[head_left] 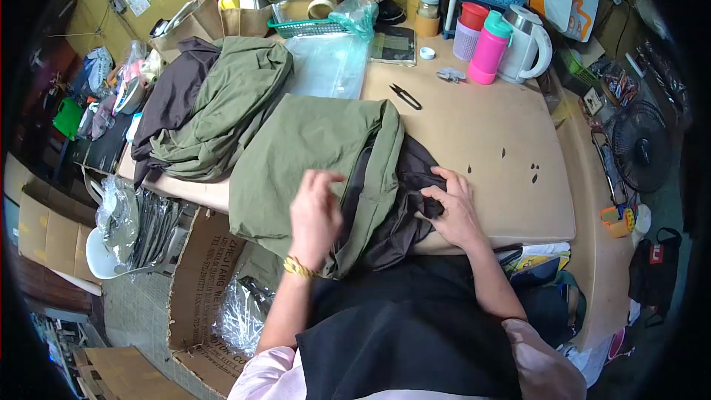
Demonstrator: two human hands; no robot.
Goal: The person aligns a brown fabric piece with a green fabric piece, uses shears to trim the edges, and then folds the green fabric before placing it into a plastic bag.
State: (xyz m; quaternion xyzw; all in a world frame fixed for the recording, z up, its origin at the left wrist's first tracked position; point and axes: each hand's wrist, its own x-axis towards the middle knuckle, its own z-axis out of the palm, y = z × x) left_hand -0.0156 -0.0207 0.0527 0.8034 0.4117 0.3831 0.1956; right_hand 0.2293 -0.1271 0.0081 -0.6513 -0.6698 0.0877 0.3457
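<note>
An olive-green cloth piece [304, 133] with a dark lining lies at the table's front edge, its long edge band folded along the right. My right hand [453, 207] pinches the dark lining [418, 178] beside that band, thumb and fingers closed on a fold. Over the lower middle of the green cloth is my left hand [316, 211], its fingers bent and smeared by motion. A yellow bracelet [298, 267] circles the left wrist. Behind the cloth, black thread snips [405, 97] rest on the table.
A second heap of green and dark cloth [222, 104] lies to the left. Along the back stand a pink bottle [490, 50], an electric kettle [527, 44] and a green basket [307, 27]. Small dark bits [535, 172] dot the table's right side. Below left is an open cardboard box [200, 289].
</note>
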